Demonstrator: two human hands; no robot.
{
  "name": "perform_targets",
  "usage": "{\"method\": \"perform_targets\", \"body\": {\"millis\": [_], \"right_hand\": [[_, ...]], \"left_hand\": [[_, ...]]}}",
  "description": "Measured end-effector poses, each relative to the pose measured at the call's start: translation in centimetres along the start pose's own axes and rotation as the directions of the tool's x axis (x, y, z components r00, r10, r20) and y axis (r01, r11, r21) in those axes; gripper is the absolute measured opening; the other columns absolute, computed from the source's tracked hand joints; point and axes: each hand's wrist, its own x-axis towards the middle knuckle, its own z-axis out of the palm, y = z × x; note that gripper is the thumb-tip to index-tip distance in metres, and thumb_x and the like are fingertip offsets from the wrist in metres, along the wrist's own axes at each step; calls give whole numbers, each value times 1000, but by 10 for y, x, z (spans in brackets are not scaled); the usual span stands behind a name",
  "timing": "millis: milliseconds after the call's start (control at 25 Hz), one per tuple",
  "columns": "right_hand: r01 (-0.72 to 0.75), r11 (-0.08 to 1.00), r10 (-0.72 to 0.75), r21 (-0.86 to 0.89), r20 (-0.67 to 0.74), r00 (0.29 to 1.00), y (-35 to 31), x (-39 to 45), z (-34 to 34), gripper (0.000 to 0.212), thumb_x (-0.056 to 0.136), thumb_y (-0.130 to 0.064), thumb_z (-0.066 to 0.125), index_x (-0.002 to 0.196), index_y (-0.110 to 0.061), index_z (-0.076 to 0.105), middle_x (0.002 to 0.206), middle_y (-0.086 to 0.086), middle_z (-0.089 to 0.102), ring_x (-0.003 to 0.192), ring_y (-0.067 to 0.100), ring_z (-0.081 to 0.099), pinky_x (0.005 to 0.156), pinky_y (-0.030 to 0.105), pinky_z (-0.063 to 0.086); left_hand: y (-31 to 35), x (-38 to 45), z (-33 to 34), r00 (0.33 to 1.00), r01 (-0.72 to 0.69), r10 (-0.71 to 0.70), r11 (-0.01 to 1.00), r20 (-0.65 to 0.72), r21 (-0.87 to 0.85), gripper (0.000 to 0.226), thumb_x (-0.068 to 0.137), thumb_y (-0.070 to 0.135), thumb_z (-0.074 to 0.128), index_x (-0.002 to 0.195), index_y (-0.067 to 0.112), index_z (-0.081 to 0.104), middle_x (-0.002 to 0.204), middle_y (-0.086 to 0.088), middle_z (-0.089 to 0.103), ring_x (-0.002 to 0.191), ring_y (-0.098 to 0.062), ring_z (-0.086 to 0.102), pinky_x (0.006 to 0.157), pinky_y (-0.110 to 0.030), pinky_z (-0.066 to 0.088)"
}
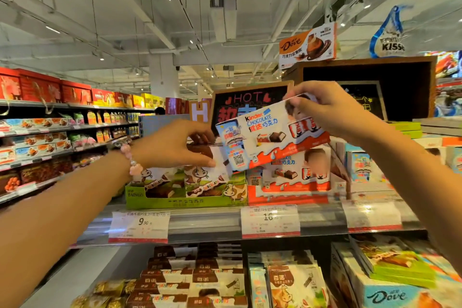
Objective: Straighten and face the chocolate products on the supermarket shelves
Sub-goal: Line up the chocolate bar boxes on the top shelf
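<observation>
Right hand [322, 110] pinching tilted Kinder box [270, 132], left hand [175, 145] gripping cow-print chocolate pack [200, 170] in green tray [185, 201]

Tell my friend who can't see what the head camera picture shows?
A right hand lifts a tilted Kinder chocolate box above the shelf, while the left hand grips a cow-print chocolate pack in a green tray.

The Kinder Chocolate box [270, 136] is showing smooth, glossy printed cardboard, catching light along its white face. The green display tray [185, 199] beneath is looking like matt cardboard. The shelf edge [205, 222] is gleaming as smooth grey metal, carrying paper price tags [140, 226] behind clear glossy plastic. The bead bracelet [131, 157] is shining pink and polished.
</observation>
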Motion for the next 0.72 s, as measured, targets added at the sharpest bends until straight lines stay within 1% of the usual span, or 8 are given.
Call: {"method": "perform_targets", "body": {"millis": [80,160,280,320,400,520,600,720], "right_hand": [[-61,997,62,38,-23,998,13,-13,-9,19,97,-14,44,85,-18,58,79,-3,61,76,9,59,65,20,46],[-87,996,87,8,-25,996,24,-24,-17,20,97,-12,44,84,-17,58,78,0,61,77,13,58,70,25,46],[-111,986,103,-120,-76,992,44,-31,-13,14,95,-13,46,89,-15,58,85,3,59,84,18,58,74,32,48],[-107,983,95,-150,-88,992,48,-33,-6,13,95,-14,46,89,-17,57,89,3,58,87,19,57,74,29,48],[-87,974,67,-207,-105,992,53,-37,10,12,95,-15,45,88,-21,53,94,1,53,91,15,51,71,11,39],[-94,960,56,-265,-145,988,51,-40,24,12,96,-14,42,88,-20,49,99,0,46,91,10,42,66,7,34],[-116,935,85,-336,-105,991,48,-39,23,8,97,-17,40,93,-21,46,104,-1,44,94,12,42,69,12,35],[-125,804,141,-581,-18,990,43,-35,18,10,98,-23,37,100,-23,47,106,-1,48,101,18,46,89,33,34]], "left_hand": [[3,3,5,999,-7,9,999,-49,48,44,71,31,77,110,21,61,104,12,55,99,-7,53,80,-10,42],[2,1,6,997,5,0,998,-76,56,42,68,33,79,107,24,63,105,12,56,99,-6,53,87,-21,46],[0,-7,6,995,-15,19,999,-97,40,43,68,35,78,108,30,62,101,20,55,86,8,53,74,-4,42],[0,-10,6,995,-32,34,999,-95,27,43,68,34,77,108,32,61,100,23,53,83,12,53,72,-1,41],[0,-15,7,994,-62,61,998,-89,-6,43,70,34,76,109,33,59,102,26,51,86,16,52,71,0,40],[-1,-17,8,994,-71,72,997,-83,9,45,72,35,73,113,34,56,103,32,45,87,13,49,74,1,40],[-1,-15,8,993,-82,85,996,-80,38,47,73,36,72,116,34,54,103,30,46,87,14,47,75,1,39],[-7,-13,10,993,-89,95,991,-69,96,57,73,42,72,124,31,49,117,16,49,93,6,49,77,-3,41]]}}
